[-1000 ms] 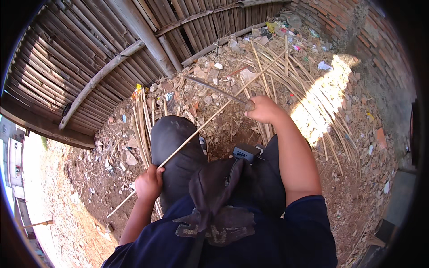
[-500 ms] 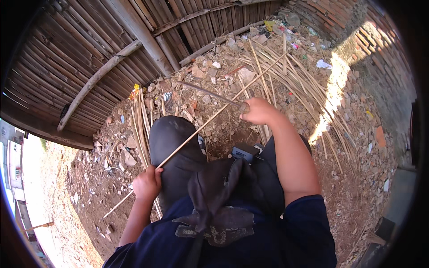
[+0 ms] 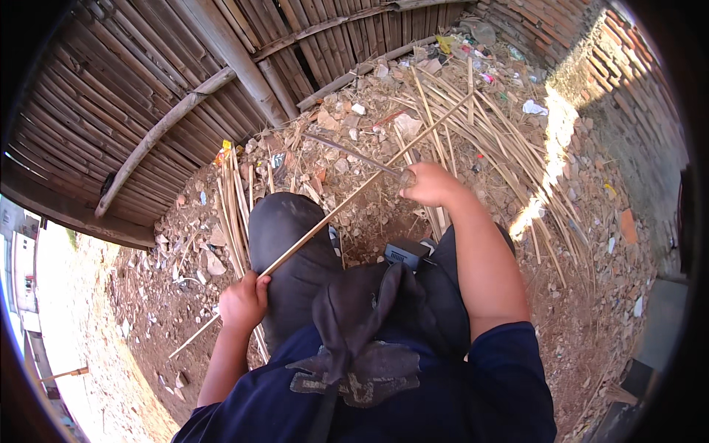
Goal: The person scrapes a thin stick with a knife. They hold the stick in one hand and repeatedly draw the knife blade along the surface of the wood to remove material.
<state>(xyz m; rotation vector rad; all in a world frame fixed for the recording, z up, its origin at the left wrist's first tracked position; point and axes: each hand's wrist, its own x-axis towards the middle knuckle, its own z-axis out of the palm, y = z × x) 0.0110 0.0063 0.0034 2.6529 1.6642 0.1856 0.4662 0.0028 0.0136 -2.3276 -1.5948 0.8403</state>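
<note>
My left hand point(image 3: 244, 301) is closed around a long, thin bamboo strip point(image 3: 325, 221) beside my left knee. The strip slants up and away to the right, its near end sticking out below the hand toward the ground. In my right hand point(image 3: 430, 184) is the handle of a long knife point(image 3: 353, 153), its narrow dark blade pointing to the far left. Blade and strip cross just left of the right fist, and they appear to touch there. Most of the handle is hidden in my fingers.
Many loose bamboo strips point(image 3: 509, 159) lie on the rubble at the right, and a smaller bundle point(image 3: 235, 199) lies beside my left knee. A small dark box point(image 3: 405, 252) sits between my legs. A bamboo wall point(image 3: 148, 88) rises at the left, a brick wall point(image 3: 635, 96) at the right.
The knife has shifted very slightly to the right along with my right hand. The bamboo strip has turned a little in my grip, showing a broader face. My left hand stays in place.
</note>
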